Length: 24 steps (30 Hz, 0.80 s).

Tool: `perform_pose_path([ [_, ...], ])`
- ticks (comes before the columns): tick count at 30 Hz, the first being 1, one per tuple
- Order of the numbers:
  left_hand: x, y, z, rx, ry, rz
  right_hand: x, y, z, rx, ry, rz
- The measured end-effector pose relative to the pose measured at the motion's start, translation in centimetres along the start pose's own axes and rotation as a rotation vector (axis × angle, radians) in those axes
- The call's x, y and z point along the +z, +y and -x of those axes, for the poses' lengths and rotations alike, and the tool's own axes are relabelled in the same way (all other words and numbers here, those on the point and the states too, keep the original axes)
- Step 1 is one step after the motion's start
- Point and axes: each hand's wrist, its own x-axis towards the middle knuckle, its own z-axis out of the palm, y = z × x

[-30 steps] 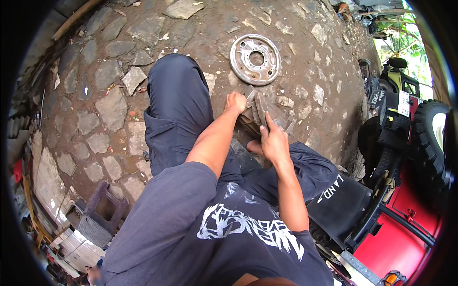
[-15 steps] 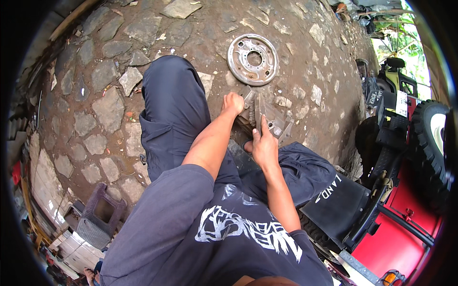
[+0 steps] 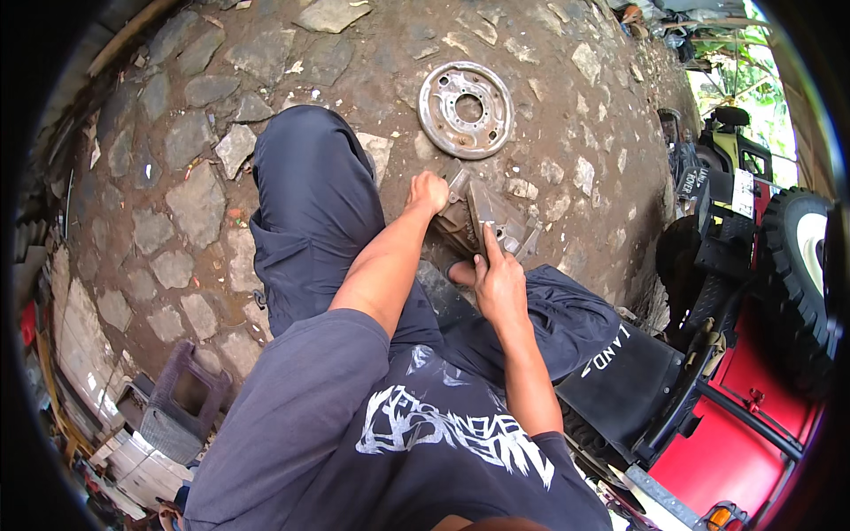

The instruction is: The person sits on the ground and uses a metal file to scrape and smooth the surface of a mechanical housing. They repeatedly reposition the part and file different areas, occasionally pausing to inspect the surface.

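A dirty grey-brown cast metal part [image 3: 511, 225], with a round hole near its edge, sits on the ground between my legs. My left hand [image 3: 428, 194] is closed on its left upper edge. In my right hand [image 3: 502, 290] is a long narrow brush [image 3: 479, 202], its back facing up and its bristles against the casting. My right index finger lies stretched along the brush. Just beyond the casting, a round worn metal plate [image 3: 466, 110] with a hole in its centre lies flat.
The ground is packed dirt with set stones [image 3: 197, 203]. At the right stands a red vehicle [image 3: 730, 425] with a black mud flap [image 3: 624, 389] and a big tyre [image 3: 797, 283]. A small plastic stool [image 3: 181, 398] is at the lower left.
My right hand has shifted slightly down and to the right with the brush, whose bristles show less now. My left hand keeps its hold on the casting.
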Motion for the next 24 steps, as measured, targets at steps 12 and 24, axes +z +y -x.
perform_pose_path([
  [12,-1.9,1.4,1.3,-0.089,0.001,0.124,-0.1,-2.1,-2.9,0.144,0.025,-0.157],
  [24,-2.8,2.8,2.8,-0.099,0.017,0.143,2.0,-1.2,-5.8,0.188,0.092,-0.164],
])
